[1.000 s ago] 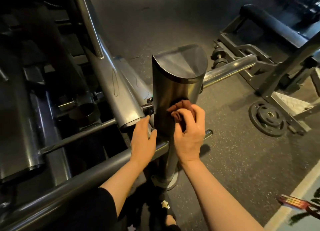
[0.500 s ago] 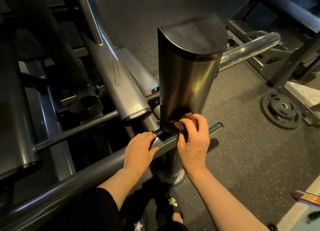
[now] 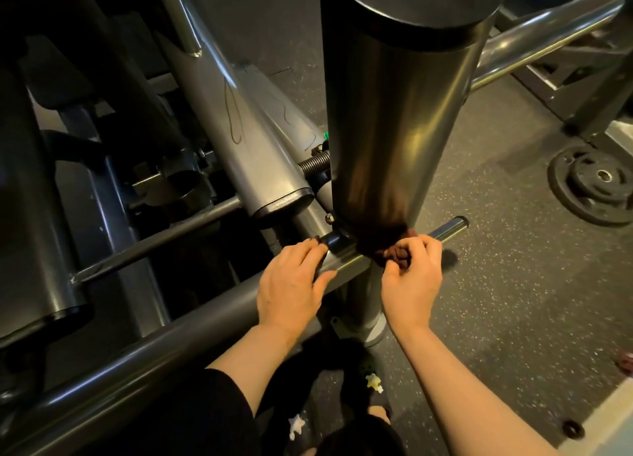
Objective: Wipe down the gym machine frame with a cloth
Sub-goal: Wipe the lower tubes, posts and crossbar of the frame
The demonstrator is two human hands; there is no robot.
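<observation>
A thick upright metal post (image 3: 394, 120) of the gym machine fills the middle of the head view. At its foot it meets a slanted grey crossbar (image 3: 191, 322). My right hand (image 3: 411, 277) grips a bunched dark red-brown cloth (image 3: 394, 253) and holds it against the bottom of the post, where the crossbar passes. My left hand (image 3: 291, 281) rests on the crossbar just left of the post, fingers curled over a black clamp; it holds nothing.
More frame tubes (image 3: 246, 127) and a threaded rod (image 3: 315, 166) crowd the left. A chrome bar (image 3: 534, 44) runs off to the upper right. A weight plate (image 3: 596, 185) lies on the speckled rubber floor at right. My feet stand below.
My right hand has slid the cloth down the post from mid height to its base. My left hand shifted slightly down along the crossbar. The camera has come closer.
</observation>
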